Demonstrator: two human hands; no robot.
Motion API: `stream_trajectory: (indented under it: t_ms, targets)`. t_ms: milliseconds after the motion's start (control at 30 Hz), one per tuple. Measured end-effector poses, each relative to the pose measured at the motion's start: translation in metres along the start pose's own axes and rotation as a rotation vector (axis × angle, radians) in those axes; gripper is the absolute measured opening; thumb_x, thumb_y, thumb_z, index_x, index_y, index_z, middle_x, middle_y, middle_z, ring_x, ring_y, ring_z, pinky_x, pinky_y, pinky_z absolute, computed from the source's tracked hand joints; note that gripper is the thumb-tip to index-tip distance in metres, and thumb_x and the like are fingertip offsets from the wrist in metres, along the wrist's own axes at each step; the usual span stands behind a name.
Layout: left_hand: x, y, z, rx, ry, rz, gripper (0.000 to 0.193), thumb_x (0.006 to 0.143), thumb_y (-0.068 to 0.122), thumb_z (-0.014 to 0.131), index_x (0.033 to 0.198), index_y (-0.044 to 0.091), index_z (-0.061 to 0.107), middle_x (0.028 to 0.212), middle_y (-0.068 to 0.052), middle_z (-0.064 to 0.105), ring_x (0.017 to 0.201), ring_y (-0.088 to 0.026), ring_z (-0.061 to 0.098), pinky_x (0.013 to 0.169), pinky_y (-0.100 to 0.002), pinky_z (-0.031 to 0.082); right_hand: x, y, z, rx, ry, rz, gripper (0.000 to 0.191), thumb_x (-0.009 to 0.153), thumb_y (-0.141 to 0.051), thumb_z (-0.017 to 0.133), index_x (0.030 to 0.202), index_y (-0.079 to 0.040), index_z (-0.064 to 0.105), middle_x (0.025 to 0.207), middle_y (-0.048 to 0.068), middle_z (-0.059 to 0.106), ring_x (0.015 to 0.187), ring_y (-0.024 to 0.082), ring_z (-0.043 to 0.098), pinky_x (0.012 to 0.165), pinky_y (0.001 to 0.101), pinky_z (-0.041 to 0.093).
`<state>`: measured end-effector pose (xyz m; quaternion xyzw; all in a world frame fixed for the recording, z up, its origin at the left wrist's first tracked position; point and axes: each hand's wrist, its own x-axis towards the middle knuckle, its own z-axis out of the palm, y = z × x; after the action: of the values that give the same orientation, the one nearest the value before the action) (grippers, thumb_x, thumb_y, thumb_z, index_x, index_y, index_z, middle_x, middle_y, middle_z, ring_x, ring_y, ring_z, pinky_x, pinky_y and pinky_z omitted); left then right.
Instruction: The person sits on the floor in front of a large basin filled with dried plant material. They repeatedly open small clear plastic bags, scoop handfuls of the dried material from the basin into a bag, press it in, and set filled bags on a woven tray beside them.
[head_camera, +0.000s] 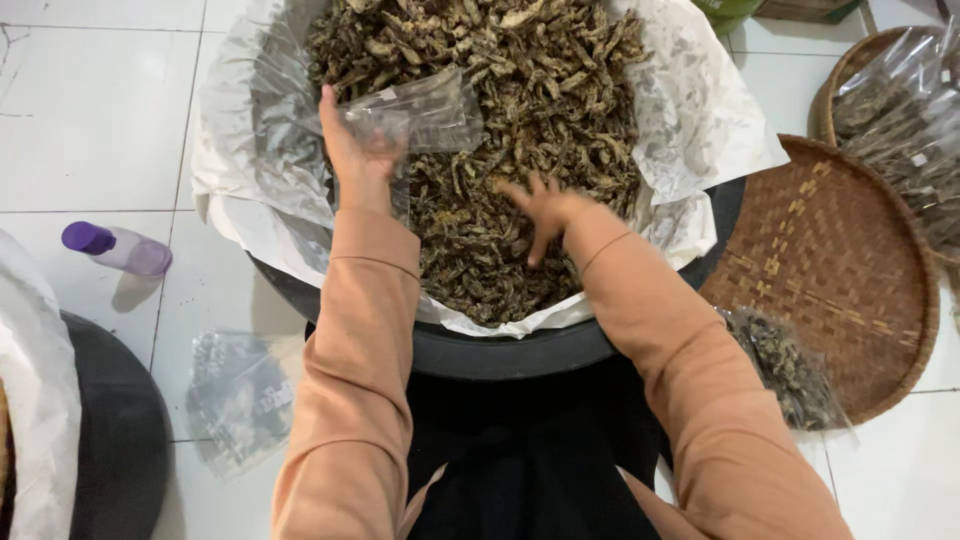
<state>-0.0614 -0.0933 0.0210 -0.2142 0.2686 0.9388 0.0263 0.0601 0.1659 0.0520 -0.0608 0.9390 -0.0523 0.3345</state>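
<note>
A big black basin (500, 352) lined with white plastic (690, 110) is heaped with dark dried strips (530, 90). My left hand (352, 150) holds a small clear plastic bag (420, 112) above the left side of the heap. My right hand (540, 212) lies fingers spread on the dried strips near the middle of the basin, holding nothing that I can see. Both arms wear peach sleeves.
A round woven tray (830, 270) lies to the right with a filled clear bag (785, 370) at its near edge. More filled bags (905, 120) sit in a basket at top right. A purple-capped bottle (118, 248) and empty clear bags (240, 395) lie on the white tiles at left.
</note>
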Motion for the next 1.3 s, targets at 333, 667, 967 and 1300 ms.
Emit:
stream_trajectory:
  t_ms: [333, 667, 967, 1300]
  targets:
    - [0.008, -0.018, 0.0, -0.156, 0.007, -0.273, 0.084, 0.069, 0.067, 0.076, 0.132, 0.015, 0.056, 0.134, -0.014, 0.047, 0.114, -0.031, 0.045, 0.091, -0.056, 0.051, 0.03, 0.008, 0.018, 0.054, 0.144, -0.092, 0.065, 0.076, -0.016, 0.081, 0.138, -0.022, 0.062, 0.132, 0.018, 0.063, 0.111, 0.032, 0.068, 0.096, 0.0436, 0.056]
    - [0.0, -0.052, 0.006, -0.089, -0.015, -0.279, 0.09, 0.066, 0.068, 0.076, 0.135, 0.015, 0.052, 0.134, -0.01, 0.047, 0.121, -0.031, 0.047, 0.096, -0.067, 0.046, -0.036, 0.055, -0.054, 0.978, 0.821, -0.564, 0.022, 0.091, -0.013, 0.078, 0.099, -0.012, 0.058, 0.1, 0.002, 0.063, 0.092, 0.015, 0.063, 0.088, 0.035, 0.059]
    - [-0.011, -0.106, 0.011, -0.046, -0.097, -0.326, 0.101, 0.074, 0.071, 0.069, 0.151, 0.015, 0.035, 0.155, -0.017, 0.033, 0.137, -0.037, 0.035, 0.104, -0.071, 0.033, -0.025, 0.024, -0.049, 0.934, 1.379, -0.62, 0.03, 0.097, -0.01, 0.077, 0.104, -0.011, 0.048, 0.11, 0.004, 0.058, 0.1, 0.015, 0.055, 0.094, 0.0323, 0.05]
    - [-0.027, -0.121, 0.013, -0.136, 0.041, -0.292, 0.105, 0.076, 0.07, 0.063, 0.159, 0.024, 0.019, 0.156, -0.024, 0.018, 0.147, -0.04, 0.03, 0.112, -0.073, 0.042, 0.003, 0.032, -0.038, 1.044, 1.102, -0.832, 0.056, 0.111, -0.063, 0.042, 0.13, -0.01, 0.042, 0.129, 0.005, 0.042, 0.131, 0.019, 0.041, 0.126, 0.0391, 0.028]
